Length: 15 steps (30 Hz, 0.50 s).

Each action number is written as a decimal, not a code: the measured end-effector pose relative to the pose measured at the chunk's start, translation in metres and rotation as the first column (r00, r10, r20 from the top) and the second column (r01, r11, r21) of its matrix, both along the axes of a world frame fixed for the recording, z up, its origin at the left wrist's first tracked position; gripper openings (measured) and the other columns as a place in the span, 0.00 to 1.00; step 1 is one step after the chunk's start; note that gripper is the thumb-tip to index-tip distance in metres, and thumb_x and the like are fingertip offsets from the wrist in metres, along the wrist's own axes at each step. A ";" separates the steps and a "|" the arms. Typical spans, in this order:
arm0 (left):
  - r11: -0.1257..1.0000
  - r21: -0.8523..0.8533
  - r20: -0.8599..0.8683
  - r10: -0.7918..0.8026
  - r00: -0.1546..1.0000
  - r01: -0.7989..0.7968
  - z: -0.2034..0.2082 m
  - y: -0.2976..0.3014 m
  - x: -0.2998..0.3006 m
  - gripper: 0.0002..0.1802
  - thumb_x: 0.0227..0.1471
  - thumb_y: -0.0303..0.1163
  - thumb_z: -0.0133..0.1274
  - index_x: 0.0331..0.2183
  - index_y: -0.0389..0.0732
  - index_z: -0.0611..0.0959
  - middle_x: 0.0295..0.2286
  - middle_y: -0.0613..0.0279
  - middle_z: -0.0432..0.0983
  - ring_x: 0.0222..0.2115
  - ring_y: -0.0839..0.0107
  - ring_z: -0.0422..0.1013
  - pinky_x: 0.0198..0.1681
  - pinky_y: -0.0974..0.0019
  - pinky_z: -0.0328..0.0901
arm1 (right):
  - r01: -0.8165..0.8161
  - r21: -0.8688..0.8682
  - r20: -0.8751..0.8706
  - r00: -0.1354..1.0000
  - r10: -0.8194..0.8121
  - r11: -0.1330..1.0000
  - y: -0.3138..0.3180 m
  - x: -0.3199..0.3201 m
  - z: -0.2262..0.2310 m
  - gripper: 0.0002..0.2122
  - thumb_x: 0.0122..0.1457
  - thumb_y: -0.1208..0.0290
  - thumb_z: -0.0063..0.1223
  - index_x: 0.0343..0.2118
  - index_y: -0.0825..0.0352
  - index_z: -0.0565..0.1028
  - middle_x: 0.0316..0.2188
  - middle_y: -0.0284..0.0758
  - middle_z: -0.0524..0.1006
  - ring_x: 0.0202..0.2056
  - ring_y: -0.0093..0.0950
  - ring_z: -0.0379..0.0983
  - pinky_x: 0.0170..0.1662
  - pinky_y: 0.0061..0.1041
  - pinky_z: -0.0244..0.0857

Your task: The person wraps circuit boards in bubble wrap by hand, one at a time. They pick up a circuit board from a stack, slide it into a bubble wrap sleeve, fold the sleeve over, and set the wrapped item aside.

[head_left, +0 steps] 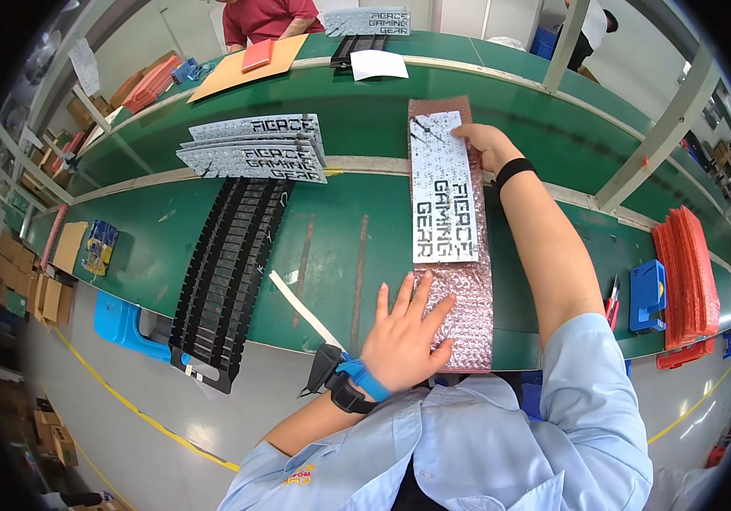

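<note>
A long white perforated board with dark block lettering lies lengthwise on a strip of pink bubble wrap. The wrap reaches from the table's near edge to past the board's far end. My right hand grips the board's far right edge, fingers bent around it. Just below the board's near end, my left hand lies on the wrap with its fingers spread and holds nothing. A blue wrist strap is on my left wrist. Several similar boards stand upright in a black slotted rack to the left.
On the right stand a blue holder, red-handled pliers and a stack of red bubble bags. A pale rail crosses behind the green table. A person in a red shirt is across the far bench. A blue stool stands below left.
</note>
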<state>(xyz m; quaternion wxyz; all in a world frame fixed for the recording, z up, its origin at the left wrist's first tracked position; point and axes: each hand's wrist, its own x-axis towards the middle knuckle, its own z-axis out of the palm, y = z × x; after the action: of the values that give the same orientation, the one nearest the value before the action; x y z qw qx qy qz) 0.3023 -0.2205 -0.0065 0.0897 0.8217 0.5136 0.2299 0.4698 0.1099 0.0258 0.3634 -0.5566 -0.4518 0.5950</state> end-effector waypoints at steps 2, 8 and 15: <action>1.000 -0.005 -0.004 -0.007 1.000 0.007 0.000 0.000 0.000 0.31 0.49 0.46 0.54 0.55 0.48 0.73 0.58 0.42 0.58 0.60 0.43 0.54 0.60 0.32 0.44 | 0.007 -0.007 -0.140 0.990 -0.008 1.000 -0.002 0.001 0.005 0.17 0.56 0.64 0.61 0.43 0.72 0.75 0.36 0.40 0.80 0.37 0.30 0.78 0.40 0.33 0.73; 1.000 0.004 -0.005 -0.014 1.000 0.014 -0.001 -0.001 -0.001 0.30 0.50 0.46 0.53 0.54 0.48 0.73 0.59 0.42 0.58 0.60 0.43 0.54 0.60 0.32 0.44 | 0.018 0.218 -0.198 0.980 0.026 0.976 -0.026 0.001 0.043 0.16 0.56 0.70 0.60 0.45 0.71 0.74 0.40 0.38 0.80 0.37 0.28 0.78 0.41 0.29 0.72; 1.000 -0.005 -0.007 -0.013 1.000 0.013 -0.005 -0.003 -0.001 0.31 0.50 0.46 0.54 0.56 0.51 0.72 0.60 0.46 0.57 0.61 0.43 0.52 0.61 0.32 0.43 | -0.145 0.510 0.007 0.986 0.164 0.848 -0.056 0.019 0.115 0.16 0.55 0.71 0.61 0.45 0.70 0.75 0.41 0.37 0.80 0.38 0.26 0.78 0.42 0.27 0.72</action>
<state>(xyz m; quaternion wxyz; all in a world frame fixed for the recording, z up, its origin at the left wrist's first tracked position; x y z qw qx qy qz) 0.3013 -0.2239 -0.0115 0.0915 0.8256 0.5093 0.2250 0.4891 0.0535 0.1409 0.4566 -0.3918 -0.6292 0.4920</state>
